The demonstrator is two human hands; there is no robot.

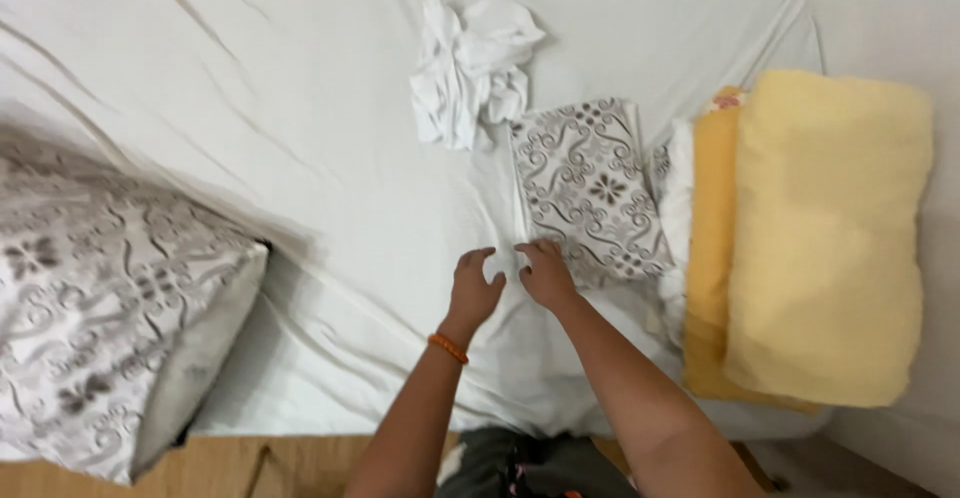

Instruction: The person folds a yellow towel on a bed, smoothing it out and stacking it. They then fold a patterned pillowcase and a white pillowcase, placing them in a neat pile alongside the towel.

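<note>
- Head view: I look down at a bed (250, 108) covered by a white sheet, and both my hands lie near its front edge.
- My left hand (473, 288) rests palm down on the sheet, fingers loosely spread and curled a little, gripping nothing that I can see; an orange band (447, 348) circles that wrist.
- My right hand (546, 272) sits just beside it, fingertips on the near corner of a folded patterned cloth (590, 193); I cannot tell whether the fingers pinch the cloth or only press on it.
- The folded patterned cloth lies flat on the sheet, grey swirls on white, just beyond my hands.
- A crumpled white cloth (470, 73) lies beyond it, touching its far corner.
- To the right, a yellow blanket (830, 238) lies folded on an orange blanket (710, 248), near the bed's edge.
- To the left, a patterned pillow (100, 308) overhangs the bed's front corner, well apart from my hands.
</note>
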